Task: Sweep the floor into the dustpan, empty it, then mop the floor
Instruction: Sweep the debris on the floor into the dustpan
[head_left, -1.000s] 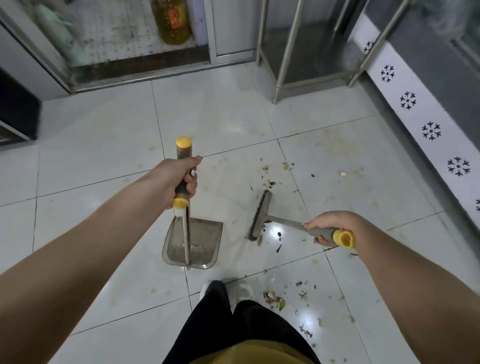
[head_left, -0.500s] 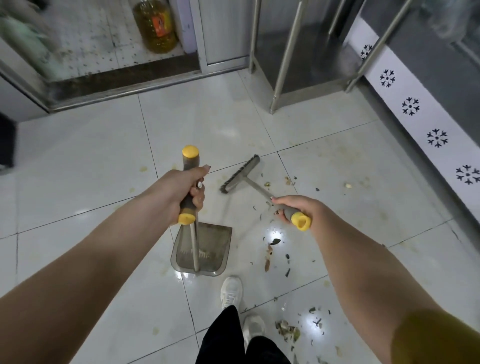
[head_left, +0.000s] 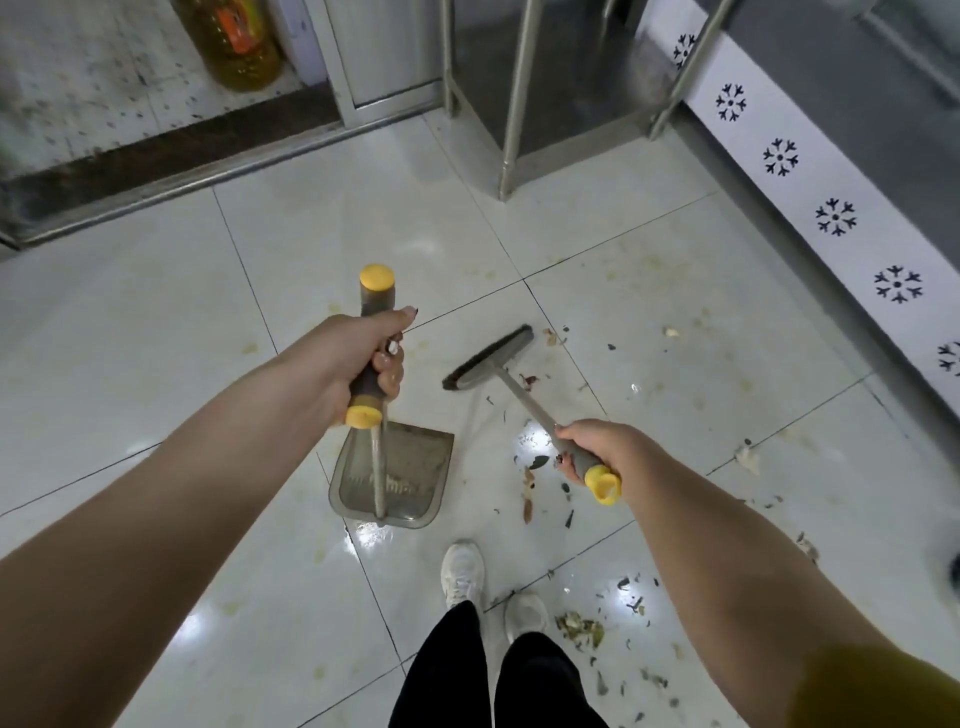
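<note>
Head view, reading from the left: the left hand (head_left: 348, 358) has its fingers wrapped round the grey rubber grip, capped yellow at both ends, on the upright metal pole of the grey plastic dustpan (head_left: 410, 467). Its pan sits flat on the glossy white tiled floor (head_left: 156, 338) just ahead of the white shoes (head_left: 461, 571), mouth facing 12 o'clock as far as I can judge. At about 1 o'clock from the pan, the short dark-bristled broom (head_left: 488, 361) has its head down on the tile, near the pan but apart from it. Its thin metal shaft runs back toward 4 o'clock into the right hand (head_left: 597, 449), which is closed round a matching grey grip just above its yellow cap. Scattered green and brown scraps (head_left: 530, 493) lie at 3 o'clock from the pan, with a denser clump (head_left: 579, 629) at 5 o'clock beside the right shoe. I judge this to be the sweeping step, early on: I can make out little in the pan, and emptying and mopping are not yet done. The next move, to my mind, calls for drawing the bristles through the scraps toward the pan's lip while the left hand pins the pan against skating on the slick tile.
</note>
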